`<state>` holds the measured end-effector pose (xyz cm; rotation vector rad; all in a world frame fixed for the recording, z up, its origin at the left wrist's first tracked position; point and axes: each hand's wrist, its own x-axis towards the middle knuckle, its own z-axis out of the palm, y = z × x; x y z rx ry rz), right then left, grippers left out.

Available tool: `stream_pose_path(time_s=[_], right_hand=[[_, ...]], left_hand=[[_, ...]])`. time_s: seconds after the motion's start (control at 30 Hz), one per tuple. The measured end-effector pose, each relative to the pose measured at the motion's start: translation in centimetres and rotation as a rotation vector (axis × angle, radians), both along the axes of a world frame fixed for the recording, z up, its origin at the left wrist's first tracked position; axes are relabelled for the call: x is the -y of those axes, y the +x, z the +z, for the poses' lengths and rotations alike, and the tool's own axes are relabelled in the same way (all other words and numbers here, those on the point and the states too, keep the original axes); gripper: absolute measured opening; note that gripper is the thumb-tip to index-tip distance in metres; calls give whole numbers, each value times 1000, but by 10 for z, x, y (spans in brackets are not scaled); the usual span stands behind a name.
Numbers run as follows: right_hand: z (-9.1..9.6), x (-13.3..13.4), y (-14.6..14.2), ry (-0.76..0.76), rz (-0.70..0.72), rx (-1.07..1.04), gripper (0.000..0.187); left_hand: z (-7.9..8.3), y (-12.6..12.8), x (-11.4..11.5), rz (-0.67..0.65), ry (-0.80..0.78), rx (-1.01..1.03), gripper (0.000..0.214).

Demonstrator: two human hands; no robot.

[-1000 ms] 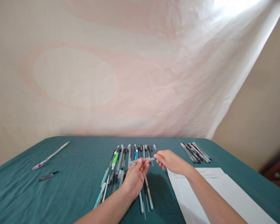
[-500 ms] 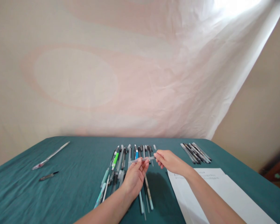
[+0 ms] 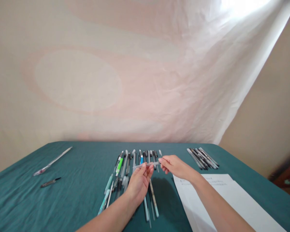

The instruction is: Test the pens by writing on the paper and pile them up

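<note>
Both hands hold one clear pen (image 3: pixel 147 165) level above the green cloth. My left hand (image 3: pixel 138 184) pinches its left part between thumb and fingers. My right hand (image 3: pixel 175 167) pinches its right end, where the cap sits. Under and behind the hands lies a spread of several pens (image 3: pixel 131 162), among them a green one (image 3: pixel 119 165) and a blue one (image 3: pixel 141 160).
A bundle of dark pens (image 3: pixel 203 158) lies at the right rear. White paper sheets (image 3: pixel 222 199) lie under my right forearm. A long clear pen (image 3: pixel 52 160) and a short dark piece (image 3: pixel 49 182) rest at the left. A pale sheet hangs behind the table (image 3: pixel 74 193).
Both hands and the held pen have shifted slightly to the left. Nothing else has moved.
</note>
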<state>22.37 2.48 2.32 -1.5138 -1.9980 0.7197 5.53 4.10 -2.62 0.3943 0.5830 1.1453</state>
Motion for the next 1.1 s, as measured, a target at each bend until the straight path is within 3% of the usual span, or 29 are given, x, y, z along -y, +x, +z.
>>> stream_pose_path(time_s=[0.13,0.23,0.37,0.57,0.77,0.97,1.1], right_hand=[[2,1,2,61,15,-4,27],[1,1,1,45,13,-8,35],[-1,0,1,-105,-5,-47,50],[3,2,5,36,44,-20,31],[-6,-4,3,-43,0,-55,45],[-5,-3,6,-2,7,-52,34],[-8,-5,4,-21,4,-42,42]], left_hand=[[0,0,0,-5,6,10,8],[1,1,0,-9,4,9,8],[3,1,1,-5,-3,6,8],[4,1,2,-6,-4,10,6],[3,1,2,2,-14,-3,6],[2,2,3,-8,-9,0,5],[2,2,4,-6,-15,-3,5]])
